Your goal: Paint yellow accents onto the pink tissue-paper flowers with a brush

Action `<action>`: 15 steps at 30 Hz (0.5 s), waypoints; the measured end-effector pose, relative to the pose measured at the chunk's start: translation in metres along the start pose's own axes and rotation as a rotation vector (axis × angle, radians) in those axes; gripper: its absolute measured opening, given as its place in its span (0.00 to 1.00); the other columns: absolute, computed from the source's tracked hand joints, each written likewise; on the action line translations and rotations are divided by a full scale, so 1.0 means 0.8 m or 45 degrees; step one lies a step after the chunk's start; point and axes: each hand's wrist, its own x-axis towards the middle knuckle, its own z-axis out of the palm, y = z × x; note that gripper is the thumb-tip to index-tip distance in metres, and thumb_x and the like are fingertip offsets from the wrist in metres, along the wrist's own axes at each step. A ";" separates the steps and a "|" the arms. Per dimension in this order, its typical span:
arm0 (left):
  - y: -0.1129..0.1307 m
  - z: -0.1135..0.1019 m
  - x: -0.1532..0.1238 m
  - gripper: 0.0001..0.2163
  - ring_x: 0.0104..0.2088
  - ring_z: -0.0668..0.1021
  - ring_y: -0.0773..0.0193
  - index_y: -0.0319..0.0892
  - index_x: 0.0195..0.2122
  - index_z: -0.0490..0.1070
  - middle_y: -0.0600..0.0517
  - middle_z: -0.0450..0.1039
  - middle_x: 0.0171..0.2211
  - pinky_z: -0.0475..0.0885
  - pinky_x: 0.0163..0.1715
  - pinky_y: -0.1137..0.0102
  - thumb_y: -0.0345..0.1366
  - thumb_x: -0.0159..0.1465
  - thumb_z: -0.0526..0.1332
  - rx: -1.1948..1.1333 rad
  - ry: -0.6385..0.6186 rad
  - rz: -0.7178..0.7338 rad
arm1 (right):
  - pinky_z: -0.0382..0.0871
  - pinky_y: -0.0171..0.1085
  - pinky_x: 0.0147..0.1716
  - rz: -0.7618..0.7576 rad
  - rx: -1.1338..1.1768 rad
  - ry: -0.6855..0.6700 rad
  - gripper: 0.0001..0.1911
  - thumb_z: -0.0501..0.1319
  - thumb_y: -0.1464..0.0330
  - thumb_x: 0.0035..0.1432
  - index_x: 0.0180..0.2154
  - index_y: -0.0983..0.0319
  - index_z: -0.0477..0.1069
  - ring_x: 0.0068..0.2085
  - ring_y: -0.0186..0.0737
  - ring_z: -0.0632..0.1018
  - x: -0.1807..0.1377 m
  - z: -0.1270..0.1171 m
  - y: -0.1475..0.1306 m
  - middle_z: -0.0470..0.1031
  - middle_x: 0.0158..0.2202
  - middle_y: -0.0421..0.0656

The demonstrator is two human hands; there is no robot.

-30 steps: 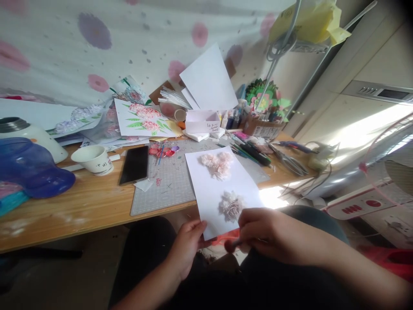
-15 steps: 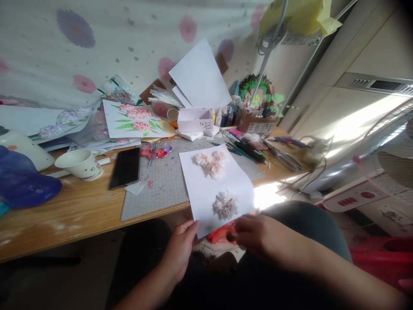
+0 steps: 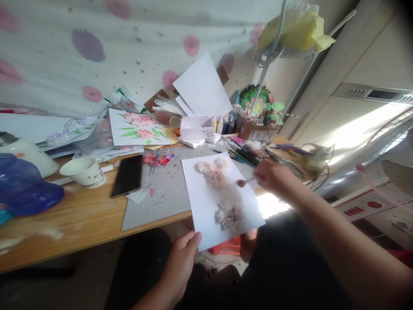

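My left hand pinches the near corner of a white sheet of paper that overhangs the desk edge. Two fluffy paper flower clusters lie on the sheet: a pale pink one at the far end and a greyish-pink one near me. My right hand is raised over the sheet's right side, blurred, its fingers closed on a thin stick with a pink tip.
A grey cutting mat lies on the wooden desk. On the desk are a black phone, a white cup, a blue object, flower paintings, a white box, pens and scissors. A fan stands at right.
My right hand has lifted from the sheet's near edge up and to the right, carrying the pink-tipped stick. The left hand still holds the sheet, which has turned slightly.
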 end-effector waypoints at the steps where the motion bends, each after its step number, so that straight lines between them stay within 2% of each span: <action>1: 0.000 0.000 0.001 0.23 0.37 0.81 0.52 0.39 0.32 0.80 0.47 0.82 0.31 0.74 0.40 0.65 0.57 0.52 0.70 -0.006 -0.003 -0.004 | 0.74 0.36 0.32 0.019 -0.012 0.029 0.09 0.61 0.66 0.66 0.33 0.64 0.73 0.32 0.33 0.76 0.000 -0.005 -0.001 0.76 0.33 0.39; 3: -0.001 0.002 0.002 0.23 0.38 0.81 0.50 0.40 0.32 0.80 0.46 0.83 0.32 0.74 0.41 0.64 0.58 0.51 0.71 -0.020 -0.015 -0.012 | 0.74 0.36 0.33 0.005 0.012 0.013 0.06 0.62 0.69 0.64 0.35 0.64 0.75 0.33 0.33 0.77 0.000 -0.001 -0.020 0.77 0.34 0.41; 6: -0.003 0.003 0.002 0.24 0.40 0.82 0.49 0.40 0.33 0.80 0.46 0.83 0.34 0.75 0.41 0.63 0.58 0.50 0.71 -0.044 -0.030 -0.022 | 0.75 0.31 0.34 -0.082 0.123 -0.124 0.02 0.65 0.72 0.60 0.35 0.62 0.77 0.34 0.31 0.79 0.003 0.024 -0.060 0.79 0.34 0.42; 8: -0.004 0.004 0.002 0.24 0.41 0.82 0.48 0.40 0.35 0.80 0.45 0.84 0.36 0.76 0.43 0.62 0.58 0.50 0.71 -0.067 -0.031 -0.031 | 0.75 0.33 0.35 -0.107 0.134 -0.196 0.02 0.66 0.71 0.60 0.33 0.63 0.77 0.34 0.31 0.79 0.002 0.033 -0.064 0.79 0.35 0.40; 11: -0.004 0.003 0.001 0.24 0.42 0.82 0.47 0.40 0.35 0.80 0.45 0.84 0.37 0.76 0.44 0.61 0.57 0.49 0.72 -0.104 -0.023 -0.048 | 0.76 0.37 0.33 -0.019 0.031 -0.143 0.10 0.63 0.64 0.64 0.33 0.64 0.74 0.32 0.33 0.78 -0.007 0.013 -0.024 0.77 0.32 0.39; 13: -0.003 0.003 0.001 0.24 0.43 0.82 0.46 0.40 0.35 0.80 0.45 0.84 0.37 0.77 0.45 0.60 0.57 0.49 0.72 -0.127 -0.015 -0.056 | 0.74 0.36 0.31 0.088 -0.063 -0.018 0.11 0.62 0.63 0.65 0.33 0.64 0.73 0.30 0.32 0.76 -0.014 -0.011 0.010 0.76 0.31 0.38; 15: -0.001 0.004 0.001 0.24 0.45 0.82 0.46 0.40 0.34 0.80 0.45 0.84 0.36 0.77 0.45 0.60 0.57 0.48 0.73 -0.145 -0.008 -0.061 | 0.73 0.36 0.31 0.148 -0.110 0.090 0.10 0.62 0.63 0.65 0.34 0.63 0.73 0.30 0.32 0.75 -0.020 -0.027 0.026 0.75 0.32 0.38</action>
